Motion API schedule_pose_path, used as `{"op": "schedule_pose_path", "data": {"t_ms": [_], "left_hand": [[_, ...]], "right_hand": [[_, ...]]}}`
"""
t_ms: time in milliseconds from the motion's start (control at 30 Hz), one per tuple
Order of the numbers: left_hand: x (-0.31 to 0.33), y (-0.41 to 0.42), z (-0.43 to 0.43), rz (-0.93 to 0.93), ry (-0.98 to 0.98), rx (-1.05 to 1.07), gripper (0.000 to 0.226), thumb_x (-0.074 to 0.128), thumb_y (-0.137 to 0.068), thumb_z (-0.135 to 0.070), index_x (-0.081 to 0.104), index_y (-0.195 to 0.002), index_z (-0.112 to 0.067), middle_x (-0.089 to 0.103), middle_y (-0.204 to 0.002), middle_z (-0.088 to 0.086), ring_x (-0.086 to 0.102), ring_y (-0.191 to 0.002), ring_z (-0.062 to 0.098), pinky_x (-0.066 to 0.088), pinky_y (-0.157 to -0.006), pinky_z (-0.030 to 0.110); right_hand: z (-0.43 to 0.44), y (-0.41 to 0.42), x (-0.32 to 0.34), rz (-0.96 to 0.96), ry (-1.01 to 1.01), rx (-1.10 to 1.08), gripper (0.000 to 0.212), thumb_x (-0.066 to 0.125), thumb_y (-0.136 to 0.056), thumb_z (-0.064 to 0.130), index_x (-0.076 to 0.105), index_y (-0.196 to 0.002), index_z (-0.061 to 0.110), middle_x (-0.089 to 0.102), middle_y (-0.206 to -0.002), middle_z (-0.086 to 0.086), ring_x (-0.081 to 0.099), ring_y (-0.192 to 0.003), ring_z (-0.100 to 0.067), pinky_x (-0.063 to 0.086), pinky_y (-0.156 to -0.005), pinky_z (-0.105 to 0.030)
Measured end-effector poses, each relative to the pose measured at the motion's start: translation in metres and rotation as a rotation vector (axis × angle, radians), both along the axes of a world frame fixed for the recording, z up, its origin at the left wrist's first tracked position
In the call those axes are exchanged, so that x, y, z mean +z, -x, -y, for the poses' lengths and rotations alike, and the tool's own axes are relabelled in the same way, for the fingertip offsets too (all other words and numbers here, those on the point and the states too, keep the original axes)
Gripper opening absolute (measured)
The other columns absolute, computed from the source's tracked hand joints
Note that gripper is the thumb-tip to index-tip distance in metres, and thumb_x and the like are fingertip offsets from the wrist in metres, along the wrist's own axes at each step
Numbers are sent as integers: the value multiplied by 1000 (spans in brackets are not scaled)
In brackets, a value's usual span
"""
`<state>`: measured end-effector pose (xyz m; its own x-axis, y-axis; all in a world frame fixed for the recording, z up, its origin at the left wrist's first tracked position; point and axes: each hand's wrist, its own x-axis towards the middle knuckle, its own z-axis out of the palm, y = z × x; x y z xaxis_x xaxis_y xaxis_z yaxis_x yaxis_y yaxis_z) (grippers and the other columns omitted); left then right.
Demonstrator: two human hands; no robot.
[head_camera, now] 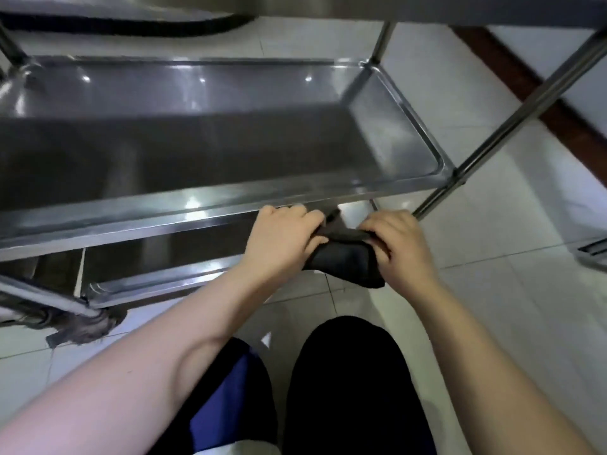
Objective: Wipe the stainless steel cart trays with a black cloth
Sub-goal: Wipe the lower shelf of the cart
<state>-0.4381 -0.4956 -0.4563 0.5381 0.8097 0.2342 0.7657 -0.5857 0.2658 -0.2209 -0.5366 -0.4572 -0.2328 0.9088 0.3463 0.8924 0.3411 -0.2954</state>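
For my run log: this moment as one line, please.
left hand and right hand: gripping folded black cloth | cloth: in front of stainless steel cart tray

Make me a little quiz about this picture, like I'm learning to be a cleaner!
1. Pick one: how many hands grip the cloth by the near edge of the middle tray? A none, B one, C two.
2. True or false: the cloth is spread flat inside the middle tray.
3. Missing word: the floor beside the cart is covered in pale ____.

Key
1. C. The left hand and the right hand both grip it.
2. False. It is bunched up between the hands, outside the tray.
3. Tiles.
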Motion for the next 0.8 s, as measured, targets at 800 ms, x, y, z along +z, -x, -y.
{"op": "schedule_pose_path", "data": {"t_ms": [800], "left_hand": [[-328, -6, -106, -40, 454, 642, 60, 44, -96, -57, 22, -151, -47, 11, -164, -10, -9, -150, 28, -4, -121, 44]], "right_hand": [[-184, 9, -317, 256, 595, -155, 63, 30, -96, 62, 7, -152, 47, -5, -164, 13, -9, -148, -39, -6, -115, -61]]}}
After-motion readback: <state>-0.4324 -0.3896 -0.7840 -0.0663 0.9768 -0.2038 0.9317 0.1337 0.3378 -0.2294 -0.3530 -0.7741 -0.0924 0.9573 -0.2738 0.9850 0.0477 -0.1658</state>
